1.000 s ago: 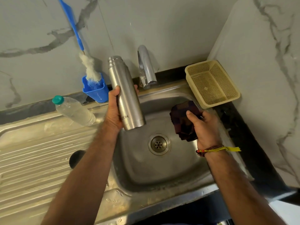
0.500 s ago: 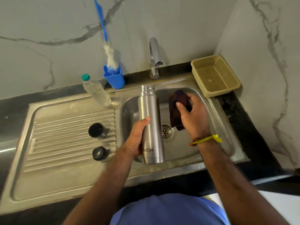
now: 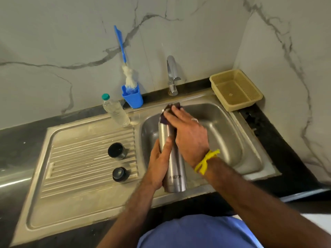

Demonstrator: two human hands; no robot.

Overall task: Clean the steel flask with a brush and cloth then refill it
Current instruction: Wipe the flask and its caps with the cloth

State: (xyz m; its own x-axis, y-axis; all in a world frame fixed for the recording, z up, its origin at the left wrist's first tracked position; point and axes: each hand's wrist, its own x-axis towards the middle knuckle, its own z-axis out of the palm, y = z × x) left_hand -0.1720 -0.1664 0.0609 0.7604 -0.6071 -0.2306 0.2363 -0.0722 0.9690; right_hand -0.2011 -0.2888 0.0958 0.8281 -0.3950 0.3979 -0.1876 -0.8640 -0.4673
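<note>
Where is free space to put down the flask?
Free: the drainboard left of the two caps, and the strip in front of them. Crowded: the back ledge, with bottle, brush cup and basket.

Beige basket [image 3: 235, 90] sits right of the tap [image 3: 171, 76], on the counter
</note>
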